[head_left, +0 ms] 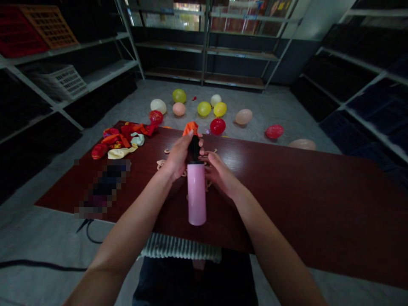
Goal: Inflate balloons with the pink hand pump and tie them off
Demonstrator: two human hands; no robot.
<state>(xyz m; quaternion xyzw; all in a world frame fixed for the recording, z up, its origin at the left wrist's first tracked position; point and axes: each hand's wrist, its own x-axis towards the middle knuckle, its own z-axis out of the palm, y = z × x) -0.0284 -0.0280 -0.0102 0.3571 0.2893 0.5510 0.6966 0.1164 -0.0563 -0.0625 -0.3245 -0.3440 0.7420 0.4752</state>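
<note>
Well left of the pink pump (196, 193), shelves (111, 70) hold crates (51, 26).

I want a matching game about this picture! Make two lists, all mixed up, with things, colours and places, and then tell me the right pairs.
Things:
1. pump
2. white crate
3. limp balloons
4. round balloons

Matches:
A. on a shelf
B. spread over the floor
C. pink and black
D. heaped on the table

Right pairs: 1-C, 2-A, 3-D, 4-B
</note>
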